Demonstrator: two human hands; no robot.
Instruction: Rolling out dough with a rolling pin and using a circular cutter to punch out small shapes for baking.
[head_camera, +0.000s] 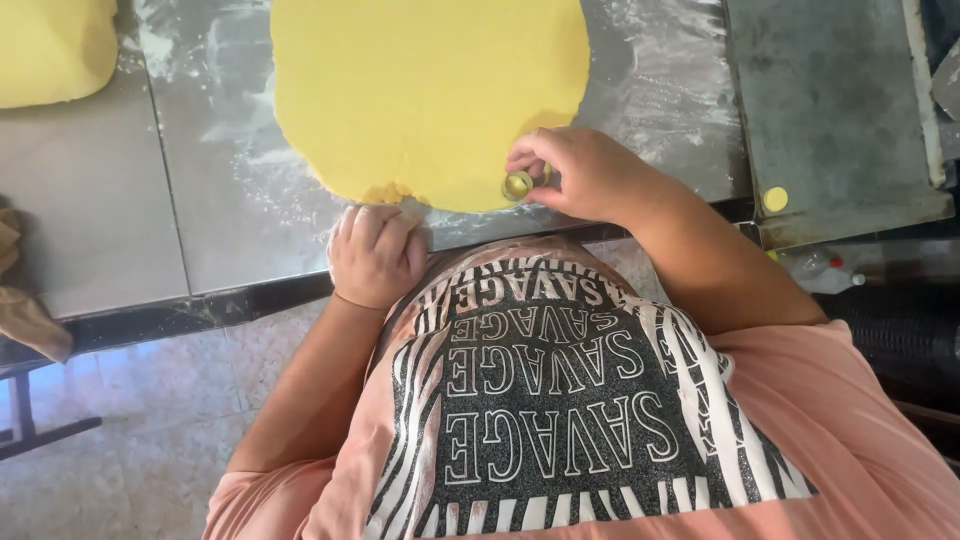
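Right hand (585, 172) is pinching a small round cutter (518, 185) at the dough sheet (430, 95) edge; left hand (375, 252) is resting curled just beside it.

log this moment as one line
right hand: holds small round cutter at dough sheet edge | left hand: fisted on floured table

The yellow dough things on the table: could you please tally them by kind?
Rolled-out dough sheet: 1
Dough slab at the far left corner: 1
Small cut dough disc on the tray: 1
Total: 3
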